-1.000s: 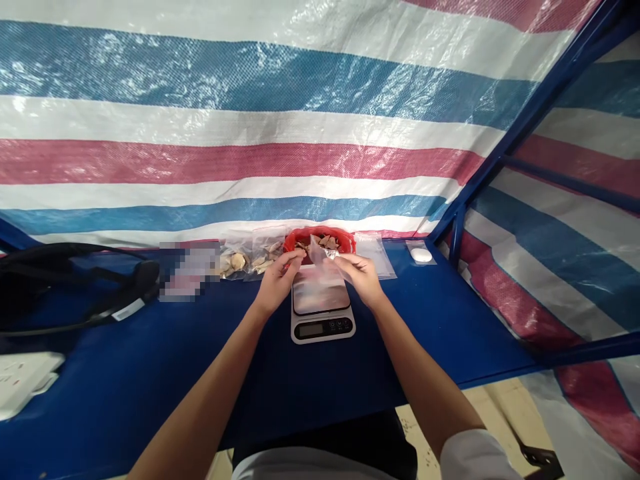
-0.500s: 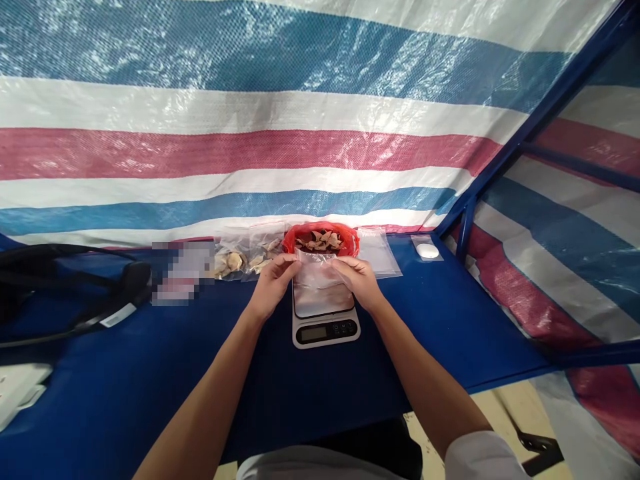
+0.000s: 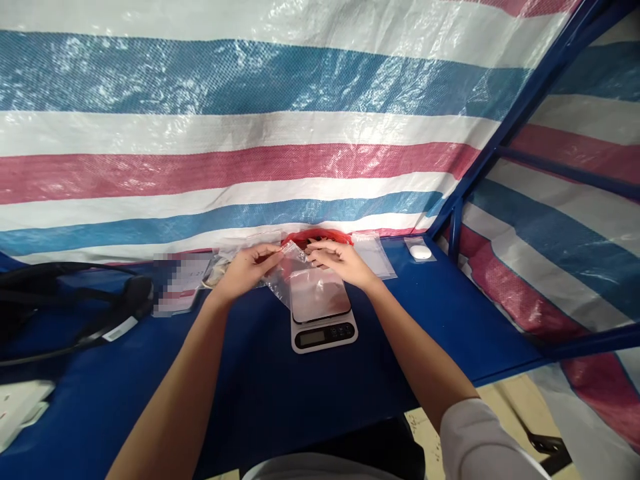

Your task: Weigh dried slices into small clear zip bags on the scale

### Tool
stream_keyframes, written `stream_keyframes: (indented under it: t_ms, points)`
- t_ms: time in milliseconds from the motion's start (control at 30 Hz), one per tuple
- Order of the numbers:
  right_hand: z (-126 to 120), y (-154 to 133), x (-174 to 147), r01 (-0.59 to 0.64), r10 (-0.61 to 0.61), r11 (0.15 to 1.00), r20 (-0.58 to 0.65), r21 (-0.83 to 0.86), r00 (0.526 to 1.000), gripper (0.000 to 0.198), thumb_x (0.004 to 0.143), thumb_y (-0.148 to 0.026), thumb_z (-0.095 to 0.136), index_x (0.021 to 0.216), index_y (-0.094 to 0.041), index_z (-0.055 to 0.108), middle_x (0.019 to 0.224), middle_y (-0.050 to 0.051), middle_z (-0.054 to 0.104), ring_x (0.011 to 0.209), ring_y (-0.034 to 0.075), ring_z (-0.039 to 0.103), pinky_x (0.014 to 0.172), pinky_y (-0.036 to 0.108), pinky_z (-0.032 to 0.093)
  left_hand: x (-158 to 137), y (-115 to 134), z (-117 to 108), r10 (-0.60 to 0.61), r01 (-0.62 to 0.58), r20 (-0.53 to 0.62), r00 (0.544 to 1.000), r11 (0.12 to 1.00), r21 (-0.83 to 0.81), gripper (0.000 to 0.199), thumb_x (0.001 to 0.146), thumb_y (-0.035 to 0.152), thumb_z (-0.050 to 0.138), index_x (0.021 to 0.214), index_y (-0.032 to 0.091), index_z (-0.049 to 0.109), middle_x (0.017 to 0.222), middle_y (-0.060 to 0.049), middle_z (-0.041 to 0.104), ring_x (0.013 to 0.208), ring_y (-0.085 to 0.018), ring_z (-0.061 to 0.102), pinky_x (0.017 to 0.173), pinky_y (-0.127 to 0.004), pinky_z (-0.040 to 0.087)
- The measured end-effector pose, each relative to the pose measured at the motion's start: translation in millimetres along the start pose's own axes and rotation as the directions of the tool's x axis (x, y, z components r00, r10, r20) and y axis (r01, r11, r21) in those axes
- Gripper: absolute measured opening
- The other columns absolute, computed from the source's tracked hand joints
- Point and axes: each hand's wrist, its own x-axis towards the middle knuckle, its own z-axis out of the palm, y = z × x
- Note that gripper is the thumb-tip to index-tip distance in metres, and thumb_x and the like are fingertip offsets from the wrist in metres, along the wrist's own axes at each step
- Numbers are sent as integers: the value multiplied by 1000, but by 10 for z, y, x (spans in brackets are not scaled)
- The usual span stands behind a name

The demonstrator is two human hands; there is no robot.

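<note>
My left hand (image 3: 245, 270) pinches the top corner of a clear plastic zip bag (image 3: 284, 285), which hangs slanted beside and partly over a white kitchen scale (image 3: 324, 339). At the bag's other upper edge, the fingers of my right hand (image 3: 345, 262) are closed on the plastic. Nothing shows inside this bag. Below my hands, the scale's metal plate is bare and its display is too dim to read. Just behind them lies a red plastic bag (image 3: 320, 235) of dried brown pieces, largely hidden by my fingers.
Clear bags with dried slices (image 3: 216, 272) lie left of the scale, beside a blurred packet (image 3: 187, 283). Flat empty bags (image 3: 373, 257) and a small white case (image 3: 421, 252) are at the right. Black straps (image 3: 120, 300) and a white power strip (image 3: 23, 407) sit far left.
The clear bag has swung from level over the scale to a slant at its left. My left hand has shifted left, and my right hand has moved inward. The view has tilted slightly up.
</note>
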Motion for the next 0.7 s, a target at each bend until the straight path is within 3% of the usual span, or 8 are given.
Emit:
stream_keyframes:
  t_ms: [133,267,400,500,633,700]
  points:
    - [46,35,177,97,-98,983,5,-153,995,37,88,-46,71,120,-28,75,100,3,79,93,21,75,84,35,61,140,-21,-10,51,-63,124,991,994,93,38,84,56,71,97,21,80,79,-4,76,65,-17,63,62,-26,49]
    - [33,88,245,151,-146,949,37,-276,989,27,88,-42,69,108,-27,80,94,2,79,88,21,74,78,32,60,223,-157,58,79,-101,150,986,984,150,34,85,53,69,94,23,81,80,-3,78,72,-19,68,69,-27,53]
    - [-29,132,265,141,-133,932,45,-334,990,21,86,-39,71,95,-25,83,87,2,77,74,18,71,70,31,58,269,-326,119,83,-100,98,992,978,182,36,86,54,67,94,23,80,83,-4,78,72,-20,69,70,-29,55]
    - [-76,166,276,102,-105,927,11,-360,994,17,85,-36,70,89,-25,83,82,1,76,65,16,68,66,31,56,297,-391,141,141,-134,-11,990,959,249,36,87,54,66,97,22,79,92,-6,77,77,-21,69,75,-32,56]
    - [-126,166,281,23,-51,926,-64,-377,997,16,86,-35,69,80,-25,81,80,1,76,67,18,68,65,32,55,279,-348,191,305,-227,-131,943,881,416,31,91,47,63,96,21,79,97,-8,75,87,-22,68,83,-34,54]
    - [-146,138,275,4,-42,916,-87,-401,995,19,86,-37,69,78,-25,81,78,1,76,67,18,68,66,32,55,240,-300,242,328,-233,-133,935,852,468,32,94,45,58,90,20,78,88,-7,73,79,-21,66,79,-32,52]
